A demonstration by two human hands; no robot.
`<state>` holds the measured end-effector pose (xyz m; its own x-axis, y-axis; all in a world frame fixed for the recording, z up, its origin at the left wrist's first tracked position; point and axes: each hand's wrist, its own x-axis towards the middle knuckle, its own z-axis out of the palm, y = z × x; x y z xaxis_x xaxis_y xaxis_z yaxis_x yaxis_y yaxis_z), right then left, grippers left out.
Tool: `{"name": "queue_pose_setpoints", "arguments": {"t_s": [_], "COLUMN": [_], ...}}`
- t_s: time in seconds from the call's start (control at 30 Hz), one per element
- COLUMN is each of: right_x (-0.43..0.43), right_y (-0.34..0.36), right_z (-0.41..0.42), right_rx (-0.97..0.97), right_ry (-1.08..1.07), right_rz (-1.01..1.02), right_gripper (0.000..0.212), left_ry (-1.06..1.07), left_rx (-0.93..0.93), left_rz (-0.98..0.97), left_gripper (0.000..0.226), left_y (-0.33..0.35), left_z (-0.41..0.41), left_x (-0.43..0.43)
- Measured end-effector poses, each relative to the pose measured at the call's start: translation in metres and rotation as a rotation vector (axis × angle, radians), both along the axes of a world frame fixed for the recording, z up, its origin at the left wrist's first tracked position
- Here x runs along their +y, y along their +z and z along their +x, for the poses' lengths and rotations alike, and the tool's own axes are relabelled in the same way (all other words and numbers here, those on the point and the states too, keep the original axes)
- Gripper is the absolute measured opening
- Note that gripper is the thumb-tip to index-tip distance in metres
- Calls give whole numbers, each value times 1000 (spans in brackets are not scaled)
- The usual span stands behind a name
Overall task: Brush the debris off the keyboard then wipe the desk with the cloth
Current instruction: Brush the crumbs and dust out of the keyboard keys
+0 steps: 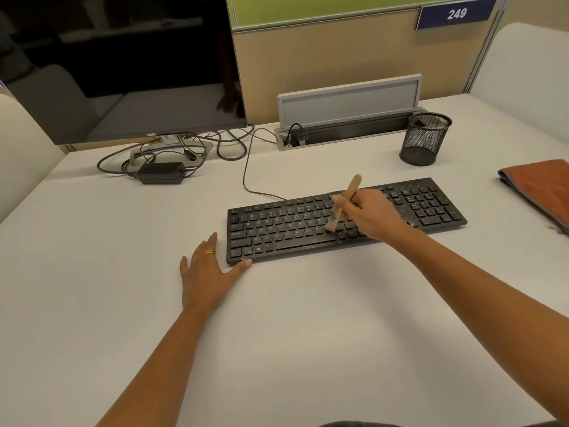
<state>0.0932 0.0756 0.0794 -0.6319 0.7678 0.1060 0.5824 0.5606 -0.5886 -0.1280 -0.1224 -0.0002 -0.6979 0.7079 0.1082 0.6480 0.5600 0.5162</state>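
My right grip (369, 214) holds the brush (352, 188) on the middle of the keyboard (277, 231), my left grip (205, 274) lies flat at its near-left corner, and I fear a hard stroke may throw debris (407, 191) onto the cloth (542, 186) at right.

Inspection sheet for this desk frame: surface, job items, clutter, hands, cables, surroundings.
Surface: white desk, nothing spilled that I can see.
Job's things: black keyboard, debris specks mostly on its right keys; brush, bristles on the keys; orange cloth, folded at the right edge.
Clutter: mesh cup; power adapter.
Hands: left hand flat on the desk, thumb at the keyboard's near-left corner; right hand grips the brush.
Cables: keyboard cord runs back toward the cable box; tangle below the monitor.
Surroundings: partition, sign reading 249.
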Motion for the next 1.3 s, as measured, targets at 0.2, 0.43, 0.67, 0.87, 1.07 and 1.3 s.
{"name": "queue_pose_setpoints", "arguments": {"t_s": [0.2, 0.43, 0.67, 0.87, 1.07, 1.3], "right_x": [5, 2, 4, 4, 3, 7], "right_y": [9, -4, 0, 0, -3, -4], "right_z": [11, 8, 8, 6, 6, 9], "right_rx": [-198, -82, -35, -78, -146, -38], "right_ry": [-10, -94, -141, -119, -141, -137], "right_rz": [164, 85, 90, 59, 139, 76], "right_gripper": [42, 44, 42, 42, 47, 43], "left_ry": [-2, -4, -4, -8, -7, -7], "left_rx": [5, 13, 5, 18, 17, 19], "left_rz": [0, -4, 4, 0, -1, -3], "left_gripper": [92, 92, 92, 92, 92, 92], "left_y": [0, 1, 1, 0, 0, 0], "left_z": [-1, -1, 0, -1, -1, -1], "left_x": [0, 1, 0, 0, 0, -1]}}
